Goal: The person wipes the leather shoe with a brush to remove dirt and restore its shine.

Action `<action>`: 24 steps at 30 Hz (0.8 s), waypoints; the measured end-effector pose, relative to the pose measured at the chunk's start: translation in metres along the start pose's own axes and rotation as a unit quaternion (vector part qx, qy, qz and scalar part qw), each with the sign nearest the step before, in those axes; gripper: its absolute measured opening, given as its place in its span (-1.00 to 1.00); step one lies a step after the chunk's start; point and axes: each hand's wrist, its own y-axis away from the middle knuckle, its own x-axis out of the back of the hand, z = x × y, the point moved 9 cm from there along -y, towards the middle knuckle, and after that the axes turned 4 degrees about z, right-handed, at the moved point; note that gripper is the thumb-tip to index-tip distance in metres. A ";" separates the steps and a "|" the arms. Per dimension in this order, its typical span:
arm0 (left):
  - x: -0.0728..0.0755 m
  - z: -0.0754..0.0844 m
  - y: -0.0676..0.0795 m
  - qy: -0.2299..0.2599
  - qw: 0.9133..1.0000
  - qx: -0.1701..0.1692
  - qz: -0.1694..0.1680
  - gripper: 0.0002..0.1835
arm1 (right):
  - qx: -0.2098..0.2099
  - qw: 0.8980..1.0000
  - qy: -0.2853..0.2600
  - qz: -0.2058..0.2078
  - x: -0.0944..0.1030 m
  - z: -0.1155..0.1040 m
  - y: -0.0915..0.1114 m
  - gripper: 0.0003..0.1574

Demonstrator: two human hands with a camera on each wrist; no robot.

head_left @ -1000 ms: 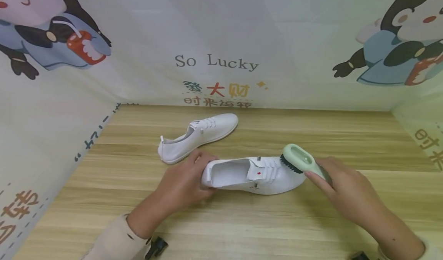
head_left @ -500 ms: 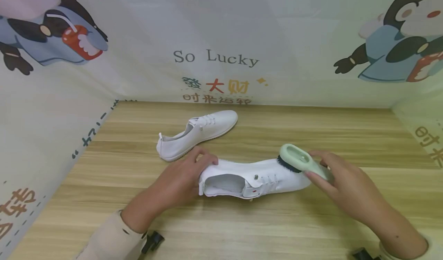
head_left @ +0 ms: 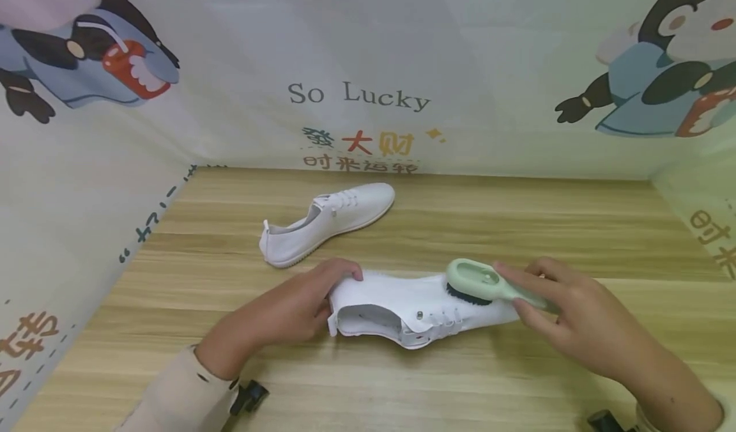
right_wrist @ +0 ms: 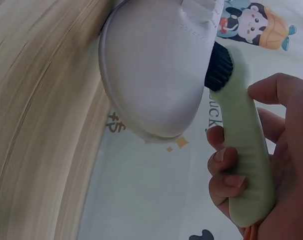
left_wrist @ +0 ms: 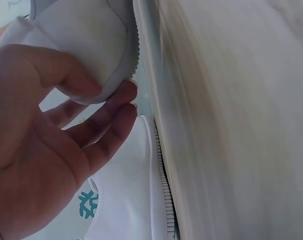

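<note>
A white lace-up shoe (head_left: 391, 291) is tilted with its opening toward me in the head view. My left hand (head_left: 287, 304) grips it by the heel, thumb and fingers pinching the heel's lower edge in the left wrist view. My right hand (head_left: 581, 317) holds a pale green scrub brush (head_left: 477, 280) by its handle, fingers curled round it. The brush's dark bristles (right_wrist: 219, 67) press against the side of the shoe's front part, behind the toe. In the right wrist view the rounded toe (right_wrist: 154, 80) faces the camera.
A second white shoe (head_left: 333, 221) lies behind the held one, toe pointing to the right. Both are at a wood-grain table (head_left: 546, 227). A printed pale sheet (head_left: 489, 87) with cartoon figures and lettering stands behind and at both sides.
The held shoe has rolled so that its opening turns toward me and its far side shows. The brush has moved left along the shoe, from the toe to the side behind it.
</note>
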 end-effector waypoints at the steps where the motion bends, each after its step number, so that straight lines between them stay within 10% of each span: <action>1: 0.000 -0.001 0.000 0.005 1.000 0.002 -0.003 -0.37 | 0.003 1.000 -0.003 -0.004 0.000 -0.002 0.000 -0.31; 10: 0.000 -0.017 0.001 0.088 0.993 0.075 -0.032 -0.70 | 0.008 0.999 0.019 -0.031 -0.007 -0.022 -0.005 -0.36; 24: 0.002 -0.017 -0.001 0.032 0.996 0.085 -0.018 -0.72 | 0.046 0.995 0.031 -0.078 -0.029 -0.059 -0.028 -0.46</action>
